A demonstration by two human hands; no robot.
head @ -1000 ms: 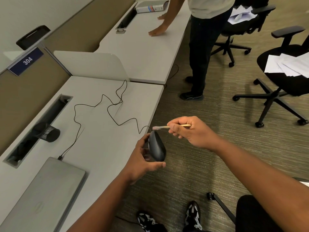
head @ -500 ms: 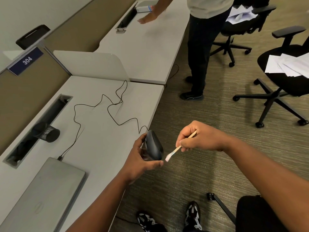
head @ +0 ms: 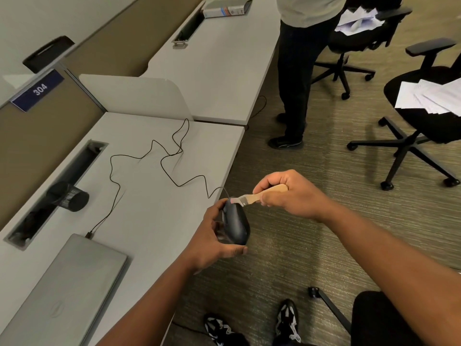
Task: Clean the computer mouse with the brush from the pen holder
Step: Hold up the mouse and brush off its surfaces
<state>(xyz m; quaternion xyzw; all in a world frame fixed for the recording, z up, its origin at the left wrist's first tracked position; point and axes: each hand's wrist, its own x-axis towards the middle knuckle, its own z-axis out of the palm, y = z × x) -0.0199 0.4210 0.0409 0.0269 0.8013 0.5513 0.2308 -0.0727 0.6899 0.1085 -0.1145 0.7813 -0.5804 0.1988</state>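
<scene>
The left hand (head: 212, 236) held the dark grey, rounded plastic computer mouse (head: 236, 224) off the edge of the pale grey worktop (head: 149, 208), over the carpet. Its fingers curled round the underside and its thumb lay below the rear end. This grip tipped the mouse on its side, probably so that the upper shell faced the tool and loosened dust would fall to the floor rather than onto the worktop.

The right hand (head: 290, 193) closed its fingers and thumb round the pale wooden handle of the small flat brush (head: 259, 196). The handle lay nearly level, which brought the light bristles against the front end of the mouse, near where the thin black cable (head: 159, 156) entered it. Holding the short handle close to the bristles likely gave firmer control of each stroke.

The cable trailed in loose loops across the worktop to the closed silver laptop (head: 62, 293), leaving slack enough for the mouse to be lifted clear. The black mesh pen holder (head: 72, 198) lay on its side near the cable trough. Judged from this arrangement, brushing was under way.
</scene>
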